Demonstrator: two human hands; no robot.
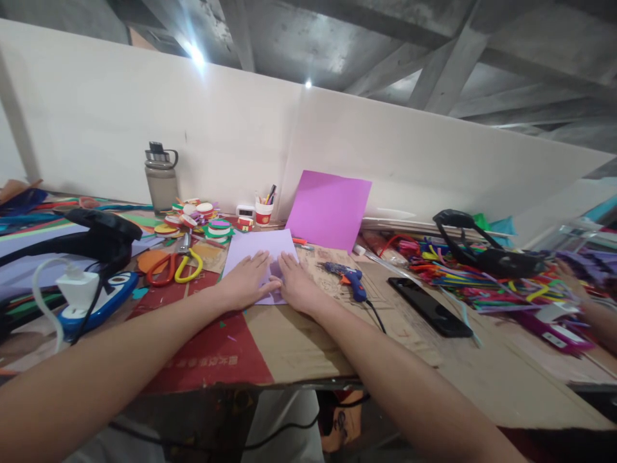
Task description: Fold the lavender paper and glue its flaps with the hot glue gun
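Observation:
A light purple sheet of paper lies on the cardboard-covered table in front of me. My left hand rests flat on its left part, fingers stretched forward. On its right part lies my right hand, also flat with the fingers out. Both hands press on the sheet side by side, the thumbs close together, and hide its middle. To the right sits a blue hot glue gun with an orange trigger. Scissors with red and yellow handles lie to the left.
A magenta sheet leans on the white partition. A bottle, ribbon rolls and a pen cup stand behind. Right are a black phone and pipe cleaners; left, a power strip. Another person's hand shows at far right.

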